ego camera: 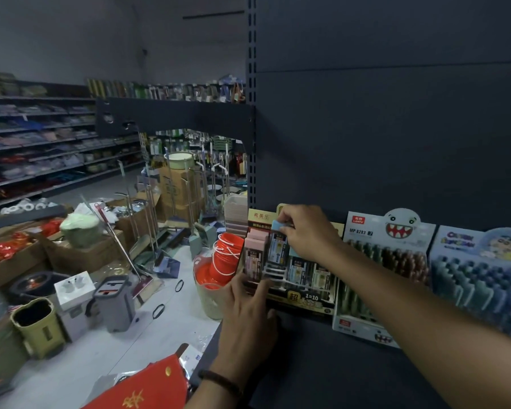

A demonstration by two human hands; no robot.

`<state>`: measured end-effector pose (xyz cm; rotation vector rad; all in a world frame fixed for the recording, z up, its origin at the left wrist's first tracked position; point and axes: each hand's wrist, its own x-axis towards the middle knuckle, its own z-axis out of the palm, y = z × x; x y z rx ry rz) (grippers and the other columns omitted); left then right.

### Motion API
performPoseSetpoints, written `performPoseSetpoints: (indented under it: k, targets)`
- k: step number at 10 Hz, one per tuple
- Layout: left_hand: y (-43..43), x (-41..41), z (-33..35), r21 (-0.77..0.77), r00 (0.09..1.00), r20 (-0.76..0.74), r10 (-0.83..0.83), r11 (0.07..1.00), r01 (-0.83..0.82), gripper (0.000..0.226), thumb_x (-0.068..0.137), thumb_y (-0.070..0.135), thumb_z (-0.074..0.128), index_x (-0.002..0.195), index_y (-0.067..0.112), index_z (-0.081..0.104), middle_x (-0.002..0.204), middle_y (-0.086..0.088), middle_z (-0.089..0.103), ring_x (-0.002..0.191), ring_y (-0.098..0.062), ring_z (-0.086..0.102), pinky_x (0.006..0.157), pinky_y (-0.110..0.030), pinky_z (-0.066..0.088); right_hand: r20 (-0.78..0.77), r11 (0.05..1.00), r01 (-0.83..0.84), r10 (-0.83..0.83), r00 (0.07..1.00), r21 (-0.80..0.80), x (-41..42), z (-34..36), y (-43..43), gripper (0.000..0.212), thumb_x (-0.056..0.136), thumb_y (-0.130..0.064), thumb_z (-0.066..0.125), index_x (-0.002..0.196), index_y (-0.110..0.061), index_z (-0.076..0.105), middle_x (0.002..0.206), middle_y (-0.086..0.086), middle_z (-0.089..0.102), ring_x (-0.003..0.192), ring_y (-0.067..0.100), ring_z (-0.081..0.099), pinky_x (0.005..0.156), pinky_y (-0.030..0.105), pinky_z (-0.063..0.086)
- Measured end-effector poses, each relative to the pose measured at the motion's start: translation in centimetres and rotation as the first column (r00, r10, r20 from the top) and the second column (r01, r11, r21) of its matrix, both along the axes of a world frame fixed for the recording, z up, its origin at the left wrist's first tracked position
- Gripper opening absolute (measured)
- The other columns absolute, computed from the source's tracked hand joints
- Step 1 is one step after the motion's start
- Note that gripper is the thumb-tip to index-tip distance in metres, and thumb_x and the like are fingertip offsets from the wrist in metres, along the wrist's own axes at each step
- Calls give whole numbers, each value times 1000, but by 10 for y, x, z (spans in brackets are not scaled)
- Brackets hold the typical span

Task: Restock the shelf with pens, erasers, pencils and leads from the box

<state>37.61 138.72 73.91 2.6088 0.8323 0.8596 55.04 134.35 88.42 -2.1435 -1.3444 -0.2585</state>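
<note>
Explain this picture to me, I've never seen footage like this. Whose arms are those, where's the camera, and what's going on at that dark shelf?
There is no machine here. A person wears one wide-angle camera on the head, so you look down along their own two arms. The right hand pinches a small light-blue packet at the top of a tiered display box, which stands on the dark shelf. The left hand holds that box's front left corner. The box holds rows of small pink and blue packets; their contents are too small to tell. To its right stand a pen display with a toothy cartoon face and a blue pen display. Beyond the shelf's end, red buckets, bins and cartons crowd the shop floor.
</note>
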Motion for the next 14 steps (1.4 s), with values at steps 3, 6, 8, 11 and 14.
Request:
performPoseSetpoints:
  k: [3, 6, 8, 11, 14]
  targets:
    - [-1, -1, 2, 4, 1000, -11, -16, 1000, 16, 65, 90, 28, 68, 145, 50, 39, 152, 0, 23, 144, -30, 24, 116, -45, 46, 53, 997, 20, -16, 998, -75, -2, -1, 8, 18, 95, -13, 76, 111, -19, 79, 114, 1, 74, 99, 19, 68, 86, 42, 60]
    - [-2, -3, 6, -1, 1000, -3, -25, 1000, 25, 60, 91, 26, 66, 142, 47, 43, 151, 0, 23, 142, -28, 20, 114, -39, 44, 220, 986, 138, -116, 969, -90, -8, -7, 15, 14, 92, -9, 76, 102, -18, 80, 102, 4, 74, 88, 23, 69, 76, 43, 63]
    - [2, -1, 1, 16, 1000, 10, -17, 1000, 17, 59, 87, 28, 69, 139, 45, 47, 149, -2, 29, 139, -31, 28, 114, -44, 45, 339, 971, 207, -156, 928, -122, -13, -30, 17, 10, 93, -7, 75, 87, -14, 77, 91, -2, 64, 86, 15, 59, 74, 24, 52]
    - [5, -1, -2, 1, 999, 1, -40, 999, 40, 60, 83, 26, 68, 138, 40, 46, 149, -7, 30, 135, -36, 29, 106, -51, 51, 251, 976, 171, -134, 959, -133, -43, -12, -17, 27, 104, -28, 58, 124, -20, 73, 122, -1, 71, 119, 22, 57, 101, 42, 52]
    - [8, -3, 8, 7, 991, 45, -125, 992, 125, 48, 91, 28, 68, 137, 28, 52, 143, -6, 47, 127, -31, 47, 103, -47, 50, 50, 971, 174, -168, 985, -166, -73, -8, -107, 39, 106, -40, 58, 140, -23, 62, 141, -5, 60, 132, 17, 54, 107, 34, 43]
